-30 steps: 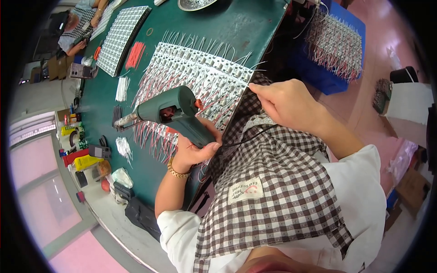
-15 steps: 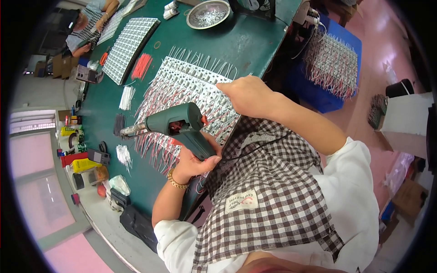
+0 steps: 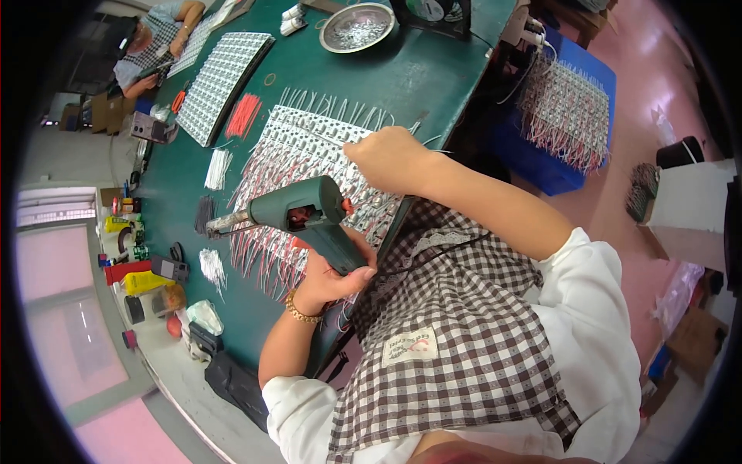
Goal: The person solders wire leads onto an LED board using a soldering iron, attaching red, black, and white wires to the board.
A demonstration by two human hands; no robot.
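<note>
My left hand [image 3: 332,274] is wrapped round the grip of a dark green soldering gun [image 3: 297,205]. Its metal tip points left, above the near-left part of a white panel of small circuit boards [image 3: 301,120]. Rows of white, red and dark wires [image 3: 259,251] hang off the panel's edges. Over the panel's right part, my right hand [image 3: 390,158] is closed with its fingertips at the board rows. What it pinches is too small to make out. Thin pale wire ends show beside its wrist.
Bundles of red wires [image 3: 243,116], white wires [image 3: 218,168] and black wires [image 3: 204,214] lie left of the panel. Beyond stand another panel stack [image 3: 224,85], a metal bowl [image 3: 325,39] and a fan [image 3: 433,11]. Wired boards [image 3: 568,112] sit on a blue bin [image 3: 563,179]. A co-worker [image 3: 158,46] sits far left.
My right hand has moved a little left across the panel, its fingers still closed. My left hand and the soldering gun have hardly moved.
</note>
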